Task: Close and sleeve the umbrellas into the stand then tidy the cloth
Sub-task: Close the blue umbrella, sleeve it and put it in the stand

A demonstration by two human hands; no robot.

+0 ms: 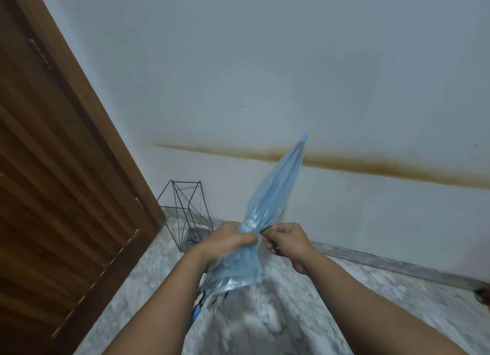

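Note:
A closed light-blue umbrella (pixel 275 185) points up and to the right, its tip near the wall stain, and a clear plastic sleeve (pixel 236 272) covers it and hangs loose below my hands. My left hand (pixel 228 238) grips the sleeved umbrella around its lower part. My right hand (pixel 285 239) pinches a thin dark strap or tie right beside the sleeve at the same height. A black wire umbrella stand (pixel 185 211) sits on the floor in the corner, to the left of and behind the hands. The umbrella's handle is mostly hidden under my left forearm.
A brown wooden door (pixel 61 169) fills the left side. The pale wall (pixel 291 76) carries a brown horizontal stain. The floor is grey marble (pixel 265 323). A small red-orange object (pixel 484 296) peeks in at the right edge.

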